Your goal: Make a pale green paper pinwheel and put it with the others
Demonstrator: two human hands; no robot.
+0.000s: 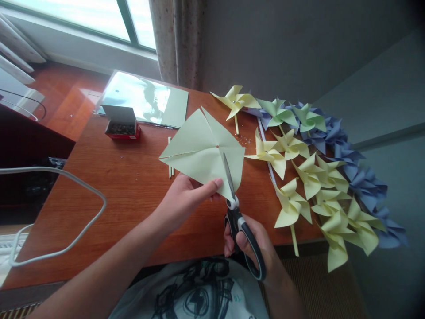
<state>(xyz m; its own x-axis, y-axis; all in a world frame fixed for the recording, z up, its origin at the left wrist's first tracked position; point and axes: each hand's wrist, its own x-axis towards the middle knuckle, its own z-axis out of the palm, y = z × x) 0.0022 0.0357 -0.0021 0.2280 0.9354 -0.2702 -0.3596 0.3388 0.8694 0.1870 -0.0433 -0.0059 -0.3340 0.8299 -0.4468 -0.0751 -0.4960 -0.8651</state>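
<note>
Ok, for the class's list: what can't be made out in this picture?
All in the head view:
- Scissors: one blade, hidden beneath the paper.
- Left grip: most fingers, hidden under the paper.
- Sticks: middles, covered by the paper.
- Pieces in the red box: too small and dark to identify.

One pair of scissors (235,217) and two green pinwheels (277,114) show.

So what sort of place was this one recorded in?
Probably a room in a home, though I can't be certain: there is a long curtain beside a window, a reddish wooden floor and a wooden table.
</note>
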